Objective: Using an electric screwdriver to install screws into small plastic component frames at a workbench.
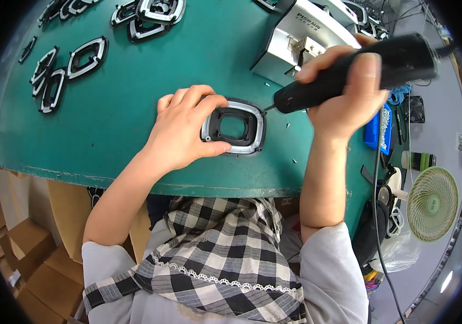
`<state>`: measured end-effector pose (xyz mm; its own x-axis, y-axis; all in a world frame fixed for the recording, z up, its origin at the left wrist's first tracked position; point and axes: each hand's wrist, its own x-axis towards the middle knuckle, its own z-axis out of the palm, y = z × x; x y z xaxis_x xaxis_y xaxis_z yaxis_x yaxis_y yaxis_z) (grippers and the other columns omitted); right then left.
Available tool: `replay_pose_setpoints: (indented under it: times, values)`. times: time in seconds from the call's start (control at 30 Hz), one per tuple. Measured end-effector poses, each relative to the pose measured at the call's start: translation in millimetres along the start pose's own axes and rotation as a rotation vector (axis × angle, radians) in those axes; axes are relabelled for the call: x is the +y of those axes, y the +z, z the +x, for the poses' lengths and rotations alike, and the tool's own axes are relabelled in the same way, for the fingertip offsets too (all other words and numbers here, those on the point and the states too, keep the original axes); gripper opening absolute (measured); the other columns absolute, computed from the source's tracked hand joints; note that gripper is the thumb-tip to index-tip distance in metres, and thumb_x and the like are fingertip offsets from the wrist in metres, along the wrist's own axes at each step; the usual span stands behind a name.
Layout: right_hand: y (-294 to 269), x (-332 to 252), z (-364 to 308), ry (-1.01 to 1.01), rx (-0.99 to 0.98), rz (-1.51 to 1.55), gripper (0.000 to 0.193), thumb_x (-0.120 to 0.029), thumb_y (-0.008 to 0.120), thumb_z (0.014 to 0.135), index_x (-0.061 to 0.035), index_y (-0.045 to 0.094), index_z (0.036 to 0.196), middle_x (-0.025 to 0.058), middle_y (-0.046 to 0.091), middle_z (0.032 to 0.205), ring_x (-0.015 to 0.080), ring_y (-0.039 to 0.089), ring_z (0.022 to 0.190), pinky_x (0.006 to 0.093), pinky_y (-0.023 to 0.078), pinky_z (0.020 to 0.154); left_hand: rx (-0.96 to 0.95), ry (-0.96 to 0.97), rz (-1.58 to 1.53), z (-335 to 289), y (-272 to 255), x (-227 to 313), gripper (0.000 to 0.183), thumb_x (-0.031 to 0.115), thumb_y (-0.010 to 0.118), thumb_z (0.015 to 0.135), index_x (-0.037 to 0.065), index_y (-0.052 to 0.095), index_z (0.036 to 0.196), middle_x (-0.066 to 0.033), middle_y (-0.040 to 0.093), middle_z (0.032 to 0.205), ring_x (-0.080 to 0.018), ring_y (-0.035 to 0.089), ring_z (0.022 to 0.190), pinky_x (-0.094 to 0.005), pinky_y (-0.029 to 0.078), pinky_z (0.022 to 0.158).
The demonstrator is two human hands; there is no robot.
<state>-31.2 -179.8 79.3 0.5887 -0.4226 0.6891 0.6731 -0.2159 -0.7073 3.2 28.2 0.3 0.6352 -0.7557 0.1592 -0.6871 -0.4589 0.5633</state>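
Note:
My left hand (pixel 182 127) grips the left side of a rounded black frame (pixel 259 127) with a silver-white ring and a square opening, lying flat on the green table. Its thumb rests on the near edge and its fingers on the far edge. In my right hand (pixel 349 102) is a black electric screwdriver (pixel 344 81), held slantwise. The thin bit (pixel 270 108) reaches the frame's upper right corner; whether it sits in a screw cannot be told. Close by on the table lie a few small loose screws (pixel 288 126).
A silver box-shaped machine (pixel 290 46) stands beyond my right hand. More frames (pixel 88 58) lie at the far left. On the right are a blue tray (pixel 385 129) of screws, a green fan (pixel 432 204) and a hanging cable (pixel 375 216). Cardboard boxes (pixel 52 275) stand lower left.

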Motion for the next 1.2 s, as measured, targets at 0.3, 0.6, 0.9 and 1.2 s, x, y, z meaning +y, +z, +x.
replay_pose_setpoints:
  times: [0.3,0.6,0.9,1.2]
  values:
    - [-27.2,-18.5,60.5,-0.325,0.054,-0.24,0.051,-0.041,0.063,0.085,0.0031,0.043,0.102,0.016,0.057,0.06,0.0233,0.058,0.044,0.0326,0.051,0.042,-0.021,-0.017,-0.004,-1.4,-2.2,3.1,0.066,0.03,0.081,0.057,0.013,0.056,0.115,-0.0049,0.05,0.121,-0.0252,0.046,0.115,-0.0425,0.026,0.101]
    - [-11.6,-16.6,47.4,-0.128,0.013,-0.175,0.049,-0.039,0.06,0.087,0.0047,0.046,0.104,0.0156,0.057,0.061,0.0229,0.057,0.045,0.0332,0.051,0.044,0.031,-0.092,-0.048,-4.2,-3.8,5.1,0.073,0.027,0.083,0.056,0.01,0.051,0.12,-0.0052,0.055,0.119,-0.0252,0.048,0.115,-0.0401,0.027,0.1]
    - [70.6,-21.4,-6.1,0.251,0.081,0.058,0.054,-0.03,0.071,0.079,0.0066,0.043,0.108,0.0076,0.056,0.061,0.0136,0.054,0.046,0.0254,0.044,0.046,0.028,-0.053,-0.036,-2.3,-1.4,4.3,0.07,0.031,0.082,0.061,0.011,0.051,0.12,-0.0039,0.052,0.122,-0.0228,0.044,0.121,-0.0416,0.025,0.103]
    - [80.5,-3.9,-20.0,0.289,-0.07,0.021,0.039,-0.013,0.074,0.077,0.0041,0.05,0.103,0.003,0.057,0.066,0.0087,0.053,0.051,0.0228,0.043,0.048,0.066,-0.016,0.049,-5.3,4.8,-3.1,0.074,0.039,0.08,0.062,0.005,0.049,0.12,-0.0073,0.05,0.124,-0.0242,0.043,0.12,-0.0416,0.027,0.102]
